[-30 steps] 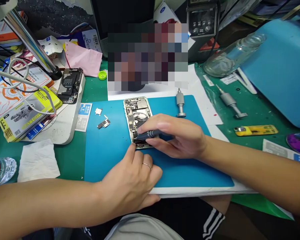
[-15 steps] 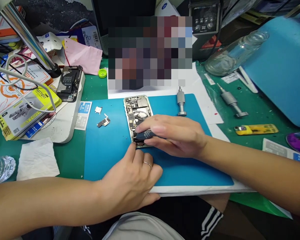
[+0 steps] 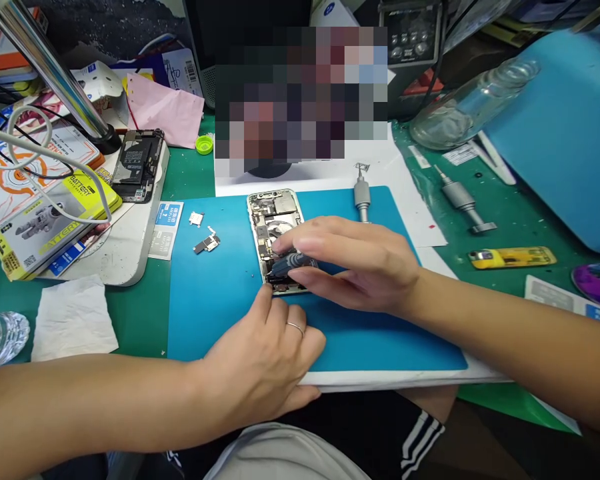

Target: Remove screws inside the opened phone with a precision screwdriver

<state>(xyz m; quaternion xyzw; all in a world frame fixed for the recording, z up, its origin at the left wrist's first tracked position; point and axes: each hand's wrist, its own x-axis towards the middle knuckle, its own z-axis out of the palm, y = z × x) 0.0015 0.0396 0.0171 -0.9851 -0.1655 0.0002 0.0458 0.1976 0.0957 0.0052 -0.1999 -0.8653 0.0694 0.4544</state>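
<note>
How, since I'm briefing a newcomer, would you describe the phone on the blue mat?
Find the blue mat in the middle of the green table. On it lies the opened phone, the left hand at its near edge. Its pale rim sets it apart from the darker phone on the white base at left.

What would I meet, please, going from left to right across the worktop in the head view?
White tissue, small loose phone part, opened smartphone, first grey screwdriver, second grey screwdriver.
</note>
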